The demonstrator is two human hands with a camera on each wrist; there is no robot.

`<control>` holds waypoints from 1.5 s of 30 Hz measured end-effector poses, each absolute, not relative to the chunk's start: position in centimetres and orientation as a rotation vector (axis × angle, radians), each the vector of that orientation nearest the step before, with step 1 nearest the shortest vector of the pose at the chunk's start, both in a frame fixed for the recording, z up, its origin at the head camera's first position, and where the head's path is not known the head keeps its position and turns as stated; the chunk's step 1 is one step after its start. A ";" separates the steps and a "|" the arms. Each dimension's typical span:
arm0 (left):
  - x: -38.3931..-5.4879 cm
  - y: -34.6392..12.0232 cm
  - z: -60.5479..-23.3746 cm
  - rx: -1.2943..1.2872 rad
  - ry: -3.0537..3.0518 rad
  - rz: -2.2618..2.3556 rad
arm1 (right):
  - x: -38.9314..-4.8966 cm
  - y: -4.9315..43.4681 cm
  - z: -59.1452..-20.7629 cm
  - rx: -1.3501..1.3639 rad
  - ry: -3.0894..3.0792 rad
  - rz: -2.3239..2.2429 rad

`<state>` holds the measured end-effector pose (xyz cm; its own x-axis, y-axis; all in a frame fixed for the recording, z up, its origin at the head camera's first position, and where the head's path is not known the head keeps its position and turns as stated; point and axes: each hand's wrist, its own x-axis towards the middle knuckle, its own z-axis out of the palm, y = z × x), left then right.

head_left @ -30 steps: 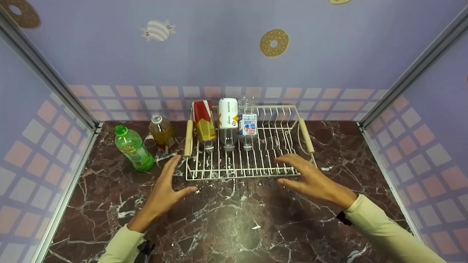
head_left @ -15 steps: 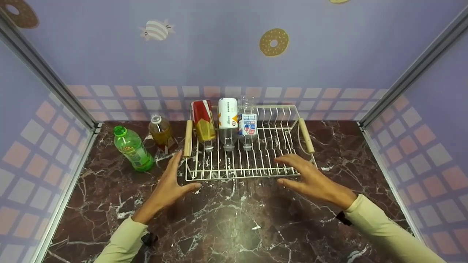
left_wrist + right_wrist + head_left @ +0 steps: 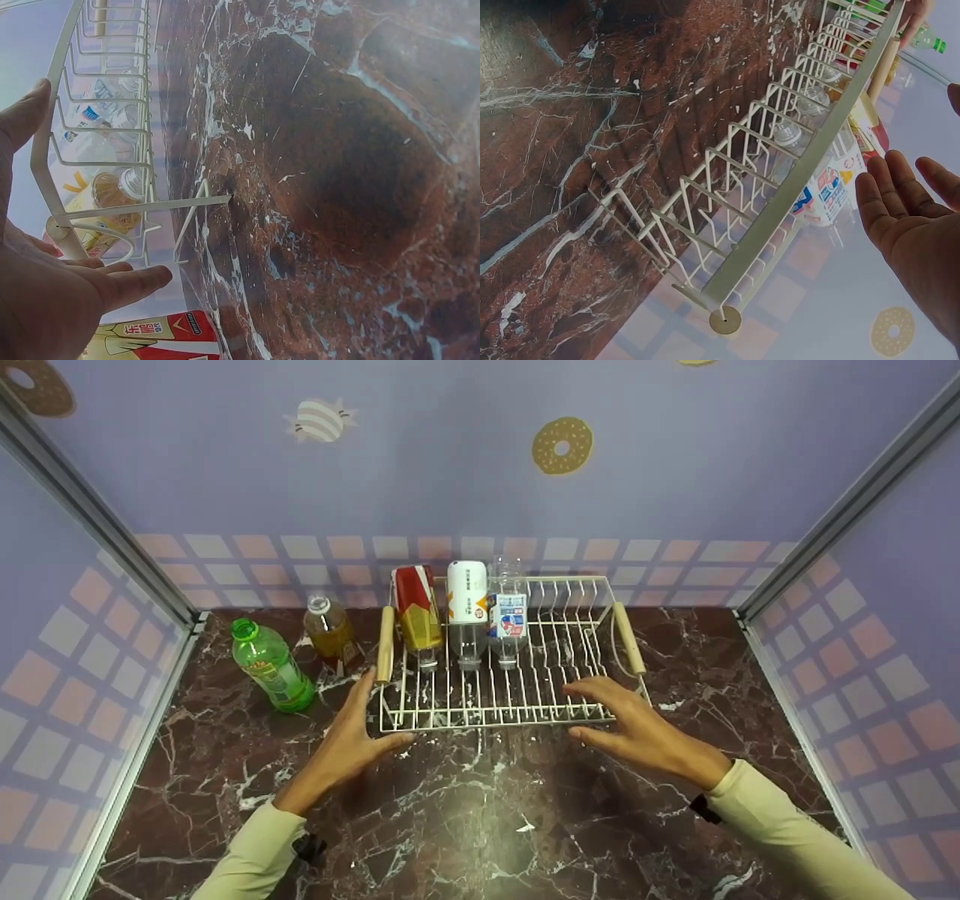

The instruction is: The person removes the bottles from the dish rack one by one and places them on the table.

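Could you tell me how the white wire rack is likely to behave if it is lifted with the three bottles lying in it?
The rack looks stiff, being welded wire. It is probably heavier on the bottles' side, so it may tilt. The bottles lie between wires, so they might slide.

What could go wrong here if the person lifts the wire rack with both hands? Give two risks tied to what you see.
1. The three bottles lie loose at the far end of the rack; lifting may tip it and roll them.
2. The left hand and right hand are open at the near corners with no grip; thin wire may slip.
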<state>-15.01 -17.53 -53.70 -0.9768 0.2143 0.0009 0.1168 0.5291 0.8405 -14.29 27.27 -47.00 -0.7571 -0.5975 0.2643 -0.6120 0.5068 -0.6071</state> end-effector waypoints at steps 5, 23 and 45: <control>-15.1 -17.5 -53.7 0.285 2.648 1.447 | -14.3 27.3 -47.0 1.084 -2.724 1.102; -15.7 -16.8 -54.0 0.308 2.570 1.579 | -16.6 26.9 -46.8 1.098 -2.741 1.096; -15.7 -16.6 -54.6 0.269 2.507 1.652 | -22.6 25.4 -45.5 0.785 -2.913 1.284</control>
